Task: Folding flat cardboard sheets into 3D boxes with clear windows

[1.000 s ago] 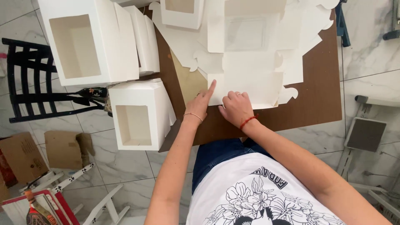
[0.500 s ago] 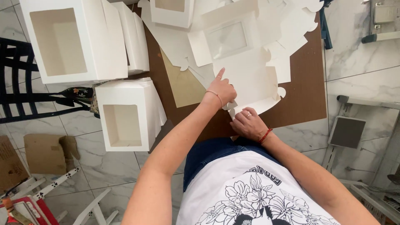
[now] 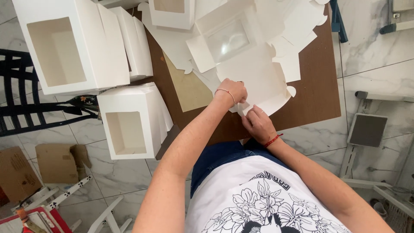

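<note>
Down on the brown table (image 3: pixel 319 86), a flat white cardboard box blank (image 3: pixel 254 73) with a clear window panel lies unfolded, its near edge close to the person's body. Both hands work at that near edge. The left hand (image 3: pixel 233 90) is curled closed, fingers pinching a small flap of the box blank near its lower left corner. The right hand (image 3: pixel 258 123), with a red cord bracelet at the wrist, rests just beside it, fingers bent and pressing on the same edge of the card; the two hands nearly touch. More flat white blanks (image 3: pixel 172 39) overlap beneath and around the one in hand, and a tan cardboard sheet (image 3: pixel 187 88) shows under them to the left. Left of the table, three assembled white window boxes stand: a large one (image 3: pixel 73 47) at the top, a narrower one (image 3: pixel 136 41) beside it, and a smaller one (image 3: pixel 131 121) nearer the person. A black chair (image 3: pixel 26 103) sits on the marble floor at far left.
</note>
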